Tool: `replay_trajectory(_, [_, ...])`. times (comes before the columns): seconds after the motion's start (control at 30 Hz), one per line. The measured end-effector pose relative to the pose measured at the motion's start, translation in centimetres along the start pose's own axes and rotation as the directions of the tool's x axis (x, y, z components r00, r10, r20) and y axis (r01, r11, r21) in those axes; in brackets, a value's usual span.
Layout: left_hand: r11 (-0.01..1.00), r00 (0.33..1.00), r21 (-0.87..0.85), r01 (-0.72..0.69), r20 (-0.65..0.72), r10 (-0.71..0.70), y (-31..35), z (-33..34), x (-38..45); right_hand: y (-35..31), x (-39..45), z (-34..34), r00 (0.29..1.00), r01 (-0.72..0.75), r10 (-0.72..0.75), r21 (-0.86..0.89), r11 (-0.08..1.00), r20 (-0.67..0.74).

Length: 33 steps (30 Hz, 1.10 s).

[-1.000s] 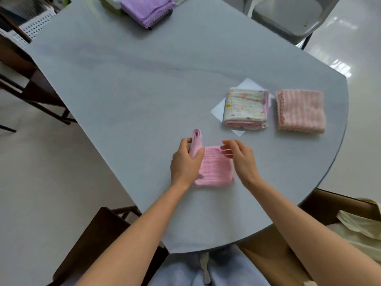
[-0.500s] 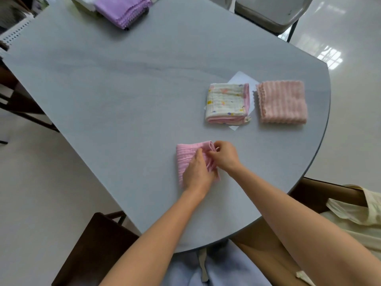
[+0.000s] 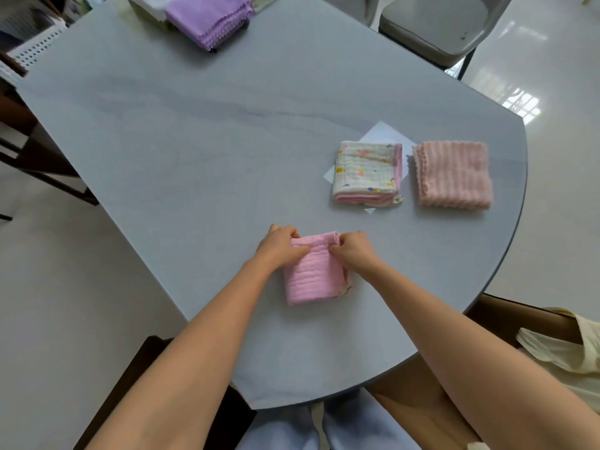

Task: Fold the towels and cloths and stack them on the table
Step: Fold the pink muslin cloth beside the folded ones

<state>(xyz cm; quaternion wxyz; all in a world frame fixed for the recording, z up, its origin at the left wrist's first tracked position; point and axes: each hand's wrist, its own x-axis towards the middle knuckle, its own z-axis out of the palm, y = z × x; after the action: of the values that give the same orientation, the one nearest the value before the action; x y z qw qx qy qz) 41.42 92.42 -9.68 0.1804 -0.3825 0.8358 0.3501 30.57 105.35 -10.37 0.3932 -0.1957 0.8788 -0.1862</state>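
Note:
A folded pink cloth (image 3: 313,277) lies on the grey table (image 3: 211,141) close to the near edge. My left hand (image 3: 280,246) grips its far left corner with curled fingers. My right hand (image 3: 352,250) pinches its far right corner. To the right, further back, a folded white printed cloth (image 3: 367,172) sits on a white sheet of paper (image 3: 383,133). Beside that lies a folded peach ribbed towel (image 3: 454,175).
A pile of purple cloths (image 3: 211,19) sits at the table's far edge. A white perforated basket (image 3: 34,48) stands at far left, a grey chair (image 3: 435,24) at far right. A brown chair (image 3: 130,384) is under my left arm. Yellow fabric (image 3: 565,349) lies at lower right.
The upright flap of the pink cloth has been folded down over the rest. Both hands have moved to its far corners, and the cloth now lies as a compact square.

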Motion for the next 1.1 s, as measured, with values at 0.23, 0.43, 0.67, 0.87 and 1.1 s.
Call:
replay_trajectory(0.23, [0.997, 0.992, -0.030, -0.066, 0.110, 0.069, -0.6, 0.2, -2.5, 0.2, -1.3, 0.9, 0.993, -0.115, 0.112, 0.202, 0.973, 0.023])
replay_trajectory(0.43, [0.960, 0.970, -0.144, -0.241, 0.001, 0.244, -1.7, -2.2, -5.6, -0.3, -3.8, -1.6, 0.989, 0.001, -0.086, 0.565, 0.825, 0.124])
replay_trajectory(0.67, [0.862, 0.870, -0.123, -0.492, -0.103, 0.482, 0.6, -7.1, -8.6, -2.8, -8.3, -4.5, 0.904, 0.400, -0.275, 0.415, 0.817, -0.329])
replay_trajectory(0.87, [0.887, 0.958, -0.365, -0.281, -0.156, 0.239, 3.7, -10.9, -9.0, -5.4, -9.8, -7.1, 0.835, 0.461, -0.361, 0.171, 0.871, -0.415])
replay_trajectory(1.1, [0.436, 0.986, -0.900, 0.013, 0.084, 0.144, 4.6, -10.0, -10.8, -6.3, -10.1, -8.8, 0.938, 0.311, -0.215, 0.379, 0.872, -0.273])
